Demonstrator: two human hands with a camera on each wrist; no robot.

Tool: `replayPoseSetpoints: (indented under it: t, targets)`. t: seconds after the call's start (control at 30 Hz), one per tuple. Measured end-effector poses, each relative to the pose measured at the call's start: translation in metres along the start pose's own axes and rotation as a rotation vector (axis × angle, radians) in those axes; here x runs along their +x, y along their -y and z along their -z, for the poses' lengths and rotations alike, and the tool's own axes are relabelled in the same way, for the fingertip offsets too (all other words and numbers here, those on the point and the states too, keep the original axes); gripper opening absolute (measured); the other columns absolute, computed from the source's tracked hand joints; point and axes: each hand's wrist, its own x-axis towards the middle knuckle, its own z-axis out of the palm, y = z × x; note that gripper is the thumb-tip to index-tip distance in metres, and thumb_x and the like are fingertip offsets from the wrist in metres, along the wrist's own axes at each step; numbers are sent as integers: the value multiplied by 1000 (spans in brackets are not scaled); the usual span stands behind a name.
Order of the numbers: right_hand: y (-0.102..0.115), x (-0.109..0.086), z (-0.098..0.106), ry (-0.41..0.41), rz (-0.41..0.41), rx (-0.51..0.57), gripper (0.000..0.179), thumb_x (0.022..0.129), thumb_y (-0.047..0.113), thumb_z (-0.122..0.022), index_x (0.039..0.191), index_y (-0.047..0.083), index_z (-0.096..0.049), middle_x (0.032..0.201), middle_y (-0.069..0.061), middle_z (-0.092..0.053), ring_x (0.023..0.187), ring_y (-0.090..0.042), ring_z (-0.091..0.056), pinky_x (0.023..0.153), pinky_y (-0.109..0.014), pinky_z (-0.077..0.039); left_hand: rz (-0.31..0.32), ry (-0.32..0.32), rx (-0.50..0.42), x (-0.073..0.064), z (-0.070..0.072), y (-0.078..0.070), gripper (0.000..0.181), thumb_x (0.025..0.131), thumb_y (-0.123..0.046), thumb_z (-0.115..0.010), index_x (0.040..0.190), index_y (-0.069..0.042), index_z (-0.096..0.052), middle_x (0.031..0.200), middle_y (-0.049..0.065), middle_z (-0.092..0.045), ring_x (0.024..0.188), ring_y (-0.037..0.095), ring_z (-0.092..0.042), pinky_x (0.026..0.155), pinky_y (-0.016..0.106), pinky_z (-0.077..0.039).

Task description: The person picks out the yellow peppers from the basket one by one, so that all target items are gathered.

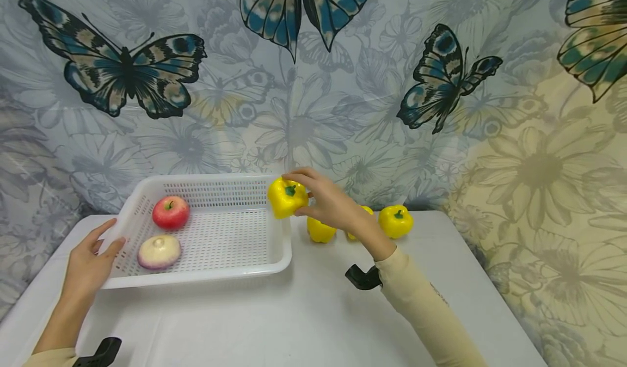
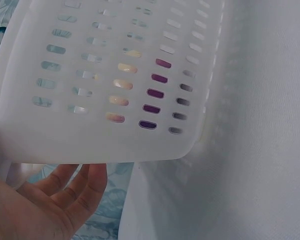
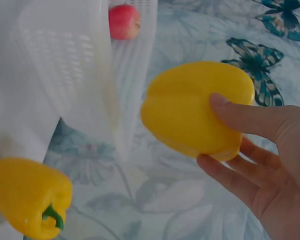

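Observation:
My right hand holds a yellow bell pepper between thumb and fingers, at the right end of a white perforated plastic basket. In the right wrist view this pepper appears side-on, thumb on its near face and fingers beneath. At the basket's left end, my left hand grips the rim; in the left wrist view its fingers bend at the end wall. Inside the basket lie a red apple and a pale onion half with a purple edge, both toward the left.
To the right of the basket, more yellow bell peppers stand on the white table: one near the basket, one mostly hidden behind my right wrist, and one farther right. A butterfly-print cloth hangs behind the table.

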Motion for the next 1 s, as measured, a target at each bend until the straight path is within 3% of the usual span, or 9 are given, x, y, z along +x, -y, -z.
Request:
replayPoseSetpoints:
  t: [0.27, 0.43, 0.63, 0.9, 1.0]
  targets:
    - [-11, -19, 18, -22, -29, -19, 65, 81, 0, -78, 140, 4, -51, 142, -12, -47, 119, -27, -53, 88, -38, -52, 10, -7, 4, 1, -1, 0, 58, 101, -25, -51, 152, -8, -32, 120, 35, -56, 64, -8, -53, 54, 23, -48]
    - [-24, -34, 28, -50, -70, -28, 68, 80, -2, -78, 141, 4, -50, 140, -13, -46, 119, -29, -52, 88, -39, -52, 28, -18, 2, 1, -2, 0, 57, 101, -27, -51, 153, -11, -33, 117, 30, -59, 64, -8, -52, 53, 23, -48]
    - [-41, -54, 40, -59, -146, -12, 69, 79, -3, -78, 142, 4, -49, 142, -14, -43, 124, -32, -47, 90, -45, -50, -3, -6, 9, 2, -1, 3, 59, 100, -27, -52, 153, -10, -32, 116, 32, -58, 65, -7, -53, 54, 23, -49]
    - [-58, -79, 51, -86, -226, -50, 71, 80, -3, -78, 143, 2, -46, 143, -17, -40, 125, -37, -47, 91, -49, -50, 16, -7, 11, 4, -2, 9, 60, 101, -33, -52, 154, -14, -32, 118, 29, -60, 64, -6, -54, 52, 28, -50]
    - [-66, -89, 56, -107, -251, -56, 71, 81, -4, -76, 144, 2, -44, 143, -18, -40, 124, -39, -47, 90, -51, -50, -2, -5, 7, 3, -2, 8, 60, 101, -31, -52, 154, -12, -31, 121, 32, -57, 65, -7, -54, 53, 26, -50]
